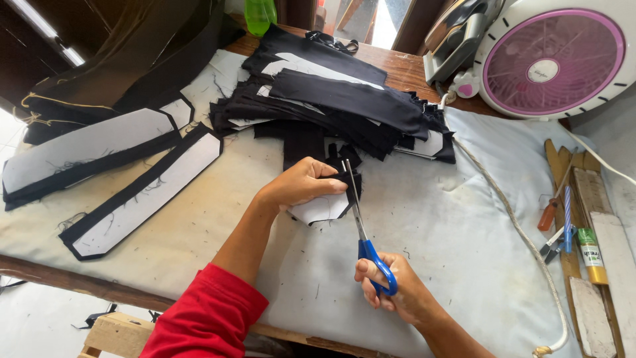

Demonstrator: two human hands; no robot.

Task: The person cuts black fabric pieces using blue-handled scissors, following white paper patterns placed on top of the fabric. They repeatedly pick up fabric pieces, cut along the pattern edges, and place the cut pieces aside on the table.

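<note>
Black cloth backed with white stiffening is what the work turns on. The left hand (301, 183) lies flat with fingers pressed down on a small fabric piece (328, 202), black on top with its white backing showing at the near edge, and pins it to the padded surface (437, 225) near the middle. The right hand (391, 288) is clenched through the blue handles of the scissors (363, 229), whose blades point away and run along the right edge of that piece, slightly parted, so the cut looks to be in mid-stroke along that side.

As for how far things stand: just beyond the hands a thick pile of black pieces (344, 106) is heaped, some with white backing peeping out. I cannot tell which of them are trimmed and which are waiting. To the left lie long pointed strips (142, 189), white in the middle with a black border, and these look neatly finished at the edges, loose threads aside. Small thread scraps dot the surface around them.

On the far right stands a round fan (553, 56) with a purple grille, a white cord (510, 219) trailing from that side toward the near edge, and on the right a few small tools (563, 225) rest on wooden slats.
</note>
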